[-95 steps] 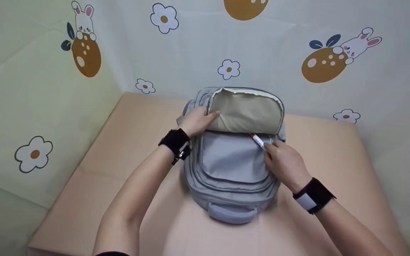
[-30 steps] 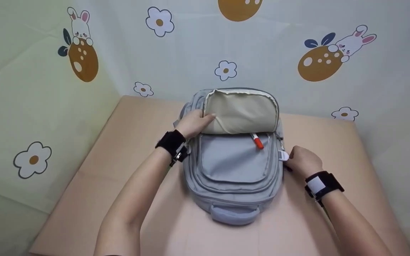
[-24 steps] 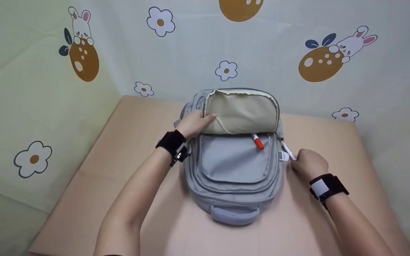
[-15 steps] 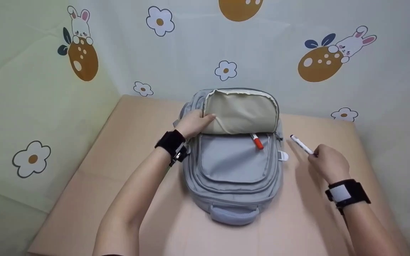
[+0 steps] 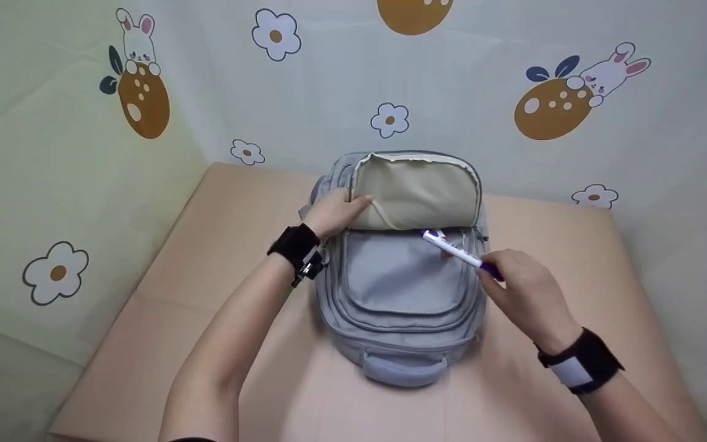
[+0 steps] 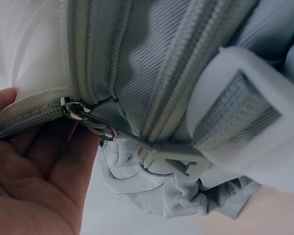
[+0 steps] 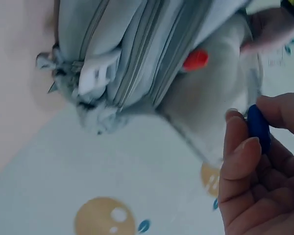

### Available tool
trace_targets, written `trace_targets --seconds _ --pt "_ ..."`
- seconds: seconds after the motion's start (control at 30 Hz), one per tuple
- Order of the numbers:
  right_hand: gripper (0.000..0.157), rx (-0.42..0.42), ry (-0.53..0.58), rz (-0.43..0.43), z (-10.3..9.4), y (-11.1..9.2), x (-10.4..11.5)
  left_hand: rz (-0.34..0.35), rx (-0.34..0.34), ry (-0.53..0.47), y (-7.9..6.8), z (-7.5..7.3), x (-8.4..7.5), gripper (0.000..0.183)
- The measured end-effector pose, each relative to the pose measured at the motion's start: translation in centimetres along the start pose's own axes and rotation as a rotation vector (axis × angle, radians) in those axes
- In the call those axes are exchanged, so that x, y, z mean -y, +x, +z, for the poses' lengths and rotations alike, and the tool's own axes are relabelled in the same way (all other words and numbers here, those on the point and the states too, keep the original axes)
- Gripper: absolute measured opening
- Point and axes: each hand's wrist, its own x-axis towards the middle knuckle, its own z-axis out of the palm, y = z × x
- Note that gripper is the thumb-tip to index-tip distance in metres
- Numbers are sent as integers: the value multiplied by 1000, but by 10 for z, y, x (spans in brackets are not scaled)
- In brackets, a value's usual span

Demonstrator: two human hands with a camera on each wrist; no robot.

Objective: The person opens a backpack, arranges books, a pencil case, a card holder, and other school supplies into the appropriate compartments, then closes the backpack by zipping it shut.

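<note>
A grey backpack (image 5: 402, 276) lies with its front pocket unzipped and the beige-lined flap (image 5: 421, 190) folded back. My left hand (image 5: 335, 212) holds the flap's left edge between thumb and fingers; the left wrist view shows the zipper slider (image 6: 76, 108) beside those fingers. My right hand (image 5: 525, 288) pinches a white marker (image 5: 455, 250) by its dark blue-purple cap. The marker's far end points at the pocket opening. Behind it, a red-capped marker (image 7: 196, 59) pokes out of the pocket, mostly hidden in the head view.
The backpack rests on a peach-coloured table (image 5: 194, 294), its carry handle (image 5: 405, 370) towards me. A patterned cloth (image 5: 329, 86) with rabbits and flowers hangs behind and to the left.
The red-capped marker went into the pocket and was let go. My right hand drew the white marker from the bag's right side, then brought it left to the opening. The left hand stayed put.
</note>
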Motion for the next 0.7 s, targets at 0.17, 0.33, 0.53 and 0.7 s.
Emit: trace_targets --seconds 0.17,0.33,0.53,0.7 --pt "12 28 -64 -33 25 11 12 9 1 -3 0 2 1 48" --pt "15 11 -97 -41 40 22 22 44 -8 33 -2 2 1 50" --pt "12 40 -96 5 54 37 33 88 -34 72 -7 -2 -6 50" --pt "19 56 -123 28 69 52 36 104 -21 66 -10 -5 -11 51"
